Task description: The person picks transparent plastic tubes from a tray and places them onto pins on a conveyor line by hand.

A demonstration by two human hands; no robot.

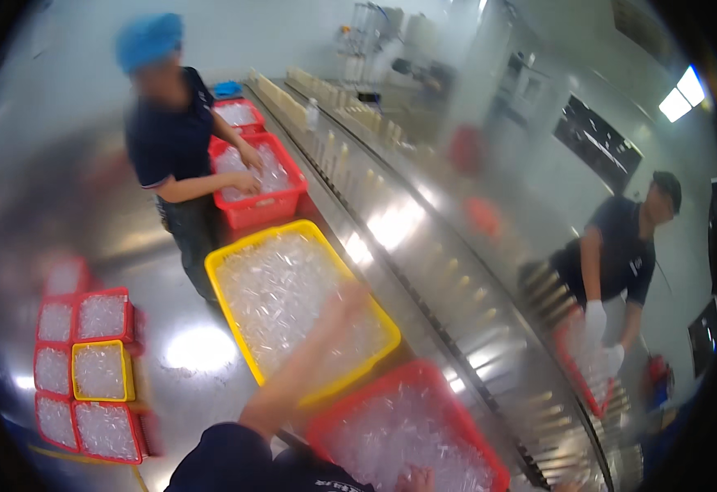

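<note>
My left hand [348, 299] stretches out over a yellow crate [229, 256] filled with small clear plastic pieces. It is motion-blurred, so its fingers cannot be made out. My right hand [415, 478] shows only partly at the bottom edge, resting on the clear pieces in a red crate [424, 373] just in front of me. I cannot see whether it grips anything. Both crates stand side by side along a long steel conveyor line [424, 246].
A person in a blue hair cap [170, 131] has both hands in another red crate [264, 205] farther along. Across the line a person with white gloves [621, 254] bends over a red crate [575, 361]. Several red and yellow crates [88, 369] sit on the floor at left.
</note>
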